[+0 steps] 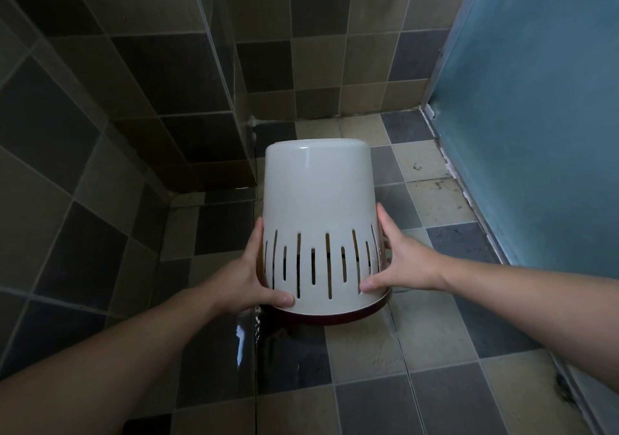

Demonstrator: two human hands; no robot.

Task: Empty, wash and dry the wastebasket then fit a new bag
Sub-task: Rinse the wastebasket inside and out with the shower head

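Head view: I have the wastebasket (318, 206) upside down over the tiled floor (435, 334), long axis near upright, base farthest from me. Left hand (248, 277) and right hand (402, 263) clasp opposite sides near its rim, equally close.

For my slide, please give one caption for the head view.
Both hands, left hand and right hand, hold the white wastebasket upside down over the tiled floor.

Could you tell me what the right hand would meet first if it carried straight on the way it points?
The right hand already grips the wastebasket, pointing inward; its wall blocks it.
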